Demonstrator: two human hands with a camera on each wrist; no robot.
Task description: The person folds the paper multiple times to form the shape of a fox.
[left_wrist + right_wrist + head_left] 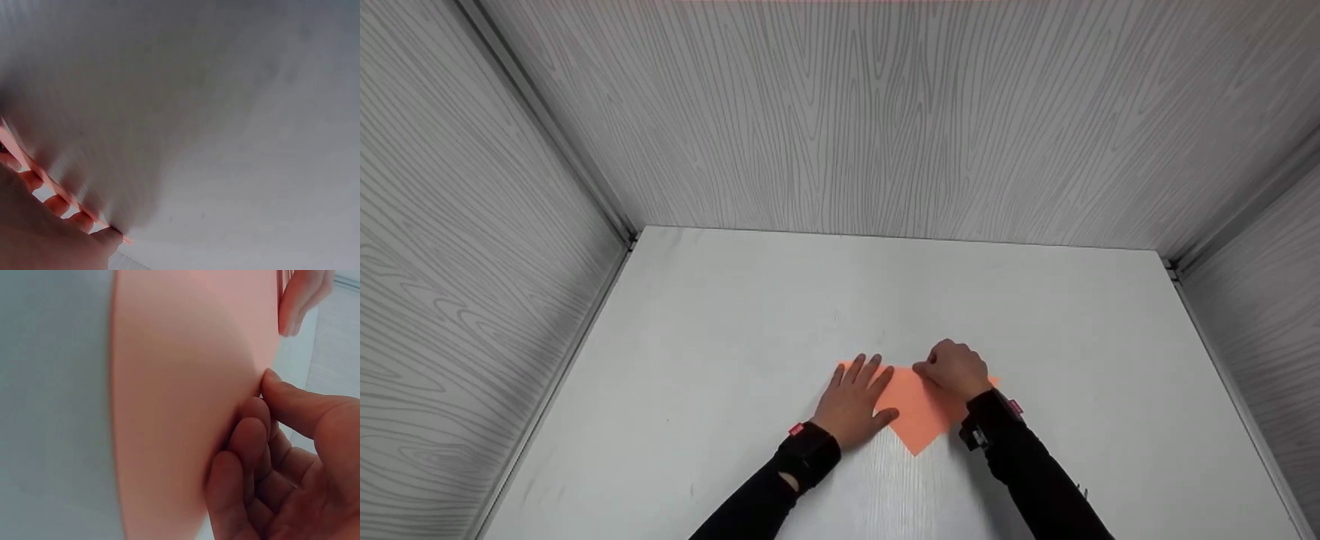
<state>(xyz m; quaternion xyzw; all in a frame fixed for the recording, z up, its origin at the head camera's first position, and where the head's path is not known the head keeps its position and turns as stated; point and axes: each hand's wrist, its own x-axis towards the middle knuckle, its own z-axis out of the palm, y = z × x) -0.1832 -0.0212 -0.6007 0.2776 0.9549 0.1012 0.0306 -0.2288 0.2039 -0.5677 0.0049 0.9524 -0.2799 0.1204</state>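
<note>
A sheet of orange paper (916, 414), folded to a triangle, lies on the white table with its point toward me and its long straight edge away. My left hand (851, 405) rests on the paper's left part, fingers spread and straight. The left wrist view shows those fingertips (81, 221) along the paper's edge. At the far edge, right of the middle, my right hand (958, 369) holds the paper with curled fingers and thumb. In the right wrist view, its thumb (287, 396) touches the edge while the bent fingers lie against the orange surface (169, 394).
The white tabletop (735, 300) spreads around the paper. Grey wood-grained panels stand at the back (840, 120), the left (450, 225) and the right (1260, 285). A small dark object (1082, 491) shows beside the right forearm, too small to tell.
</note>
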